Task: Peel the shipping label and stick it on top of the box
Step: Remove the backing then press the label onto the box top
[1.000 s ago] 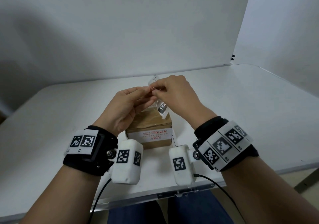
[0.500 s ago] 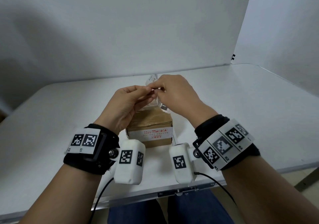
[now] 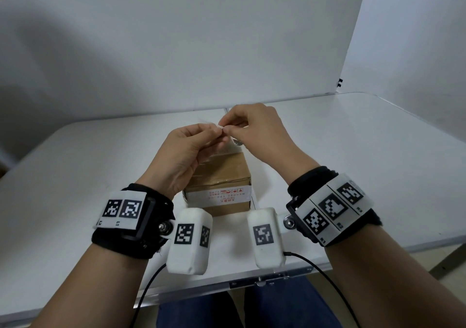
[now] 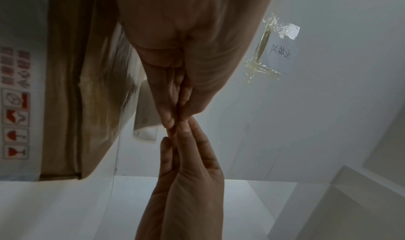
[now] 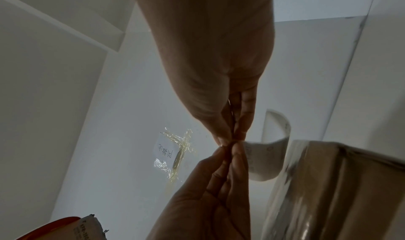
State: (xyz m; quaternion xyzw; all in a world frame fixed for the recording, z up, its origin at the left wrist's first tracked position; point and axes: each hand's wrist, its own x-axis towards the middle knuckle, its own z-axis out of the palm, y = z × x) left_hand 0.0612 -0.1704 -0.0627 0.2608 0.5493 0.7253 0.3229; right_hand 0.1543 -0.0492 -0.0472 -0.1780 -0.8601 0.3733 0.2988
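above the brown taped cardboard box [image 3: 222, 173] on the white table [image 3: 353, 151], i see both hands meeting fingertip to fingertip. left hand [image 3: 185, 151] pinches one edge of the small white curled shipping label [image 4: 145, 122] between thumb and forefinger. right hand [image 3: 254, 128] pinches the same edge from the other side, fingertips touching the left ones. label hangs curled below the pinch, just over the box top, not stuck down. wrist views show its loose end bowing toward the box [image 5: 274, 159]. box sits near the table's front edge, white strip with red handling symbols [image 3: 224, 194] on the side facing me. behind the hands, a taped paper note with handwriting [image 4: 278, 51] is on the white wall.
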